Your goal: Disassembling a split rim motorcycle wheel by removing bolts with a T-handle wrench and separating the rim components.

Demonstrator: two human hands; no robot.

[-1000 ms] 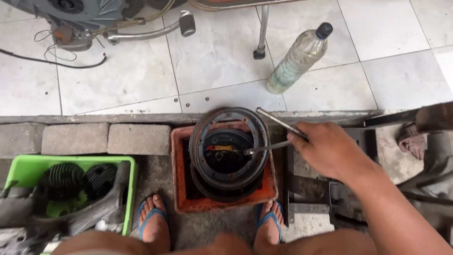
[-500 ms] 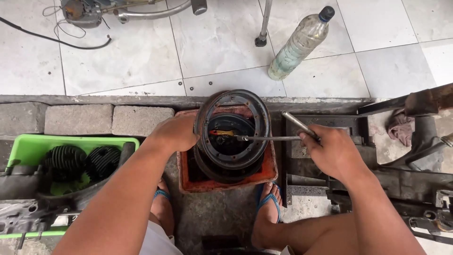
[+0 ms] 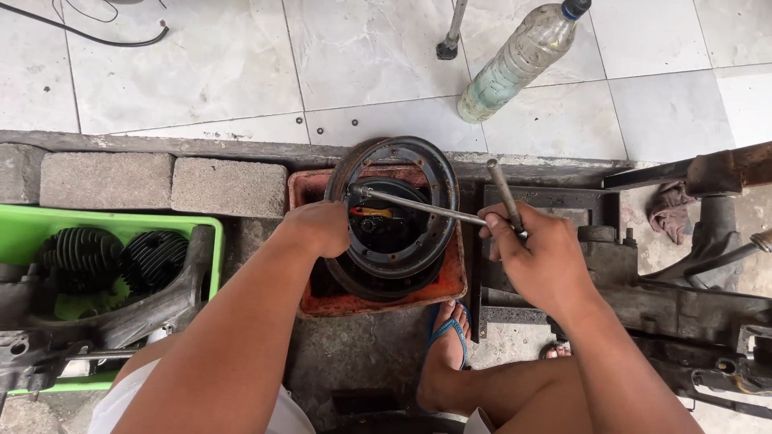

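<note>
floor: pale tiles [image 3: 225, 72] | kerb: grey paving blocks [image 3: 104, 181] | light: daylight

A rim [image 3: 394, 217] stands tilted in a tray [image 3: 450, 281] at the middle, below a kerb [image 3: 161, 149]. The left hand [image 3: 322, 229] sits on the rim's left edge; the right hand [image 3: 539, 257], to the rim's right, grips a T-wrench [image 3: 426, 207] whose shaft runs leftward across the rim to its upper left edge. Two bricks [image 3: 161, 183] lie left of the tray, along the kerb. Below them a crate [image 3: 32, 233] holds two finned cylinders [image 3: 112, 257], with a frame part [image 3: 153, 309] lying across it. Beyond the kerb, on the tiles [image 3: 225, 64], a bottle [image 3: 523, 60] lies up right. A rag [image 3: 667, 207] lies far right. A foot [image 3: 446, 354] rests just below the tray
</note>
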